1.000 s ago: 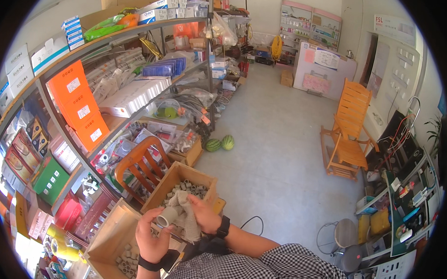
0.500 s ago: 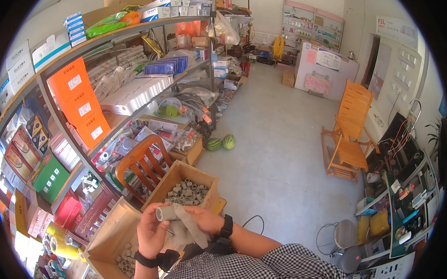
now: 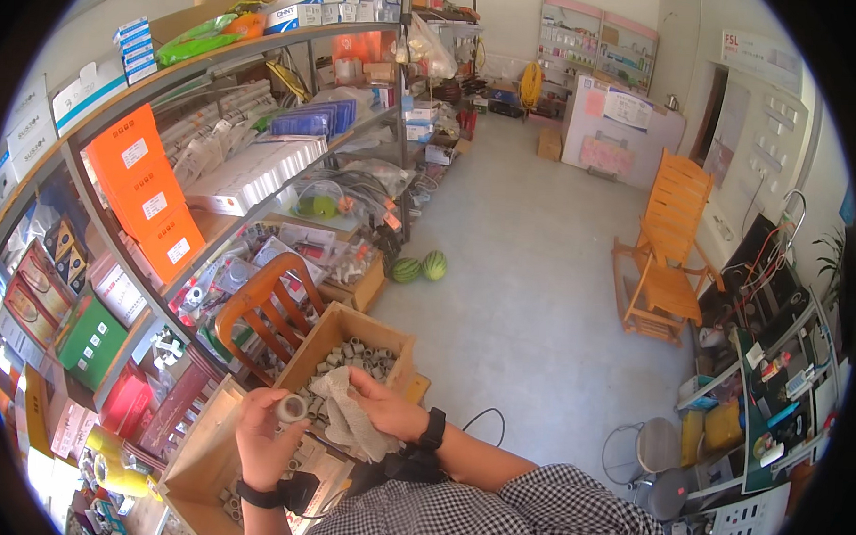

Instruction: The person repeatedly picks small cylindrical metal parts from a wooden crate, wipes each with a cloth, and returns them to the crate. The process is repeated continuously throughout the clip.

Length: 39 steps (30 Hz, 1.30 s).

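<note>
My left hand [image 3: 264, 439] pinches a short grey pipe fitting [image 3: 292, 409], its round open end facing up toward me. Close beside it, my right hand [image 3: 393, 412] grips a crumpled grey-beige cloth [image 3: 350, 420]. The cloth and the fitting are apart. Beyond my hands stands a wooden box [image 3: 402, 350] with many similar grey fittings [image 3: 361, 356] in it. Under my left forearm lies a second wooden box [image 3: 187, 462] with more fittings, partly hidden by my hand and arm.
A wooden chair [image 3: 257, 299] stands behind the boxes, against loaded metal shelving [image 3: 224, 232]. Two watermelons [image 3: 420, 267] lie on the floor ahead. To the right are a wooden rocking chair [image 3: 672, 248], a round stool [image 3: 660, 447] and a cluttered desk [image 3: 753, 401].
The left hand has drawn the fitting left, away from the cloth, and tilted its open end toward me. In my right hand the cloth now hangs free of the fitting.
</note>
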Tool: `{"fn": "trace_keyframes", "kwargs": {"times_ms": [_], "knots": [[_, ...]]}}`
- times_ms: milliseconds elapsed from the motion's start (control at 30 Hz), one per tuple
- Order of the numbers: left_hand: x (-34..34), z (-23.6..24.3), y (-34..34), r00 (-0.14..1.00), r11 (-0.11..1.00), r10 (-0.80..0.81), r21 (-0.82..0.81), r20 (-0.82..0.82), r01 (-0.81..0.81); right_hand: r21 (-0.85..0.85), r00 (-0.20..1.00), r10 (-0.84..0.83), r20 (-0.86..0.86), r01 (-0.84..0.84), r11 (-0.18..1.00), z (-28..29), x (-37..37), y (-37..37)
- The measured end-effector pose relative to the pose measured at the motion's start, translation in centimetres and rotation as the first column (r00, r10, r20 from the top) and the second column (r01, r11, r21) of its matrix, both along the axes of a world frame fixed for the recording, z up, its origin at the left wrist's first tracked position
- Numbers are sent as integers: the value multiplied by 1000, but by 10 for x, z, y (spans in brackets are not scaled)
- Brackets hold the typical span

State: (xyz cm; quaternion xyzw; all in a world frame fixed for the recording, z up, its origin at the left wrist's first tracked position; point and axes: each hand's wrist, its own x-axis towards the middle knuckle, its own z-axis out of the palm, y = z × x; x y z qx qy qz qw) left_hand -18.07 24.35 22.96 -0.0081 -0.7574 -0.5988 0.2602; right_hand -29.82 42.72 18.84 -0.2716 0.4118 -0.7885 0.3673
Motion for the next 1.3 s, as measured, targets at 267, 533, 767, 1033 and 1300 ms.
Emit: {"fn": "trace_keyframes", "kwargs": {"times_ms": [267, 533, 767, 1033, 1300], "knots": [[-4, -9, 11, 990, 984, 135, -121, 48, -128, 110, 896, -19, -444, 75, 991, 11, -5, 4], [-14, -12, 18, 997, 997, 65, 47, -40, -63, 189, 879, 45, -475, 52, 981, 12, -3, 3], [-13, 4, 22, 997, 912, 54, -404, -52, -70, 156, 971, 235, 43, -239, 959, 5, -10, 10], [-27, 24, 18, 986, 785, 24, -607, -168, -122, 82, 905, 231, 358, -277, 957, 16, -13, 19], [-60, -1, 0, 968, 886, 211, -391, -134, -247, -72, 817, 123, 563, -100, 992, -13, -17, 35]]}}
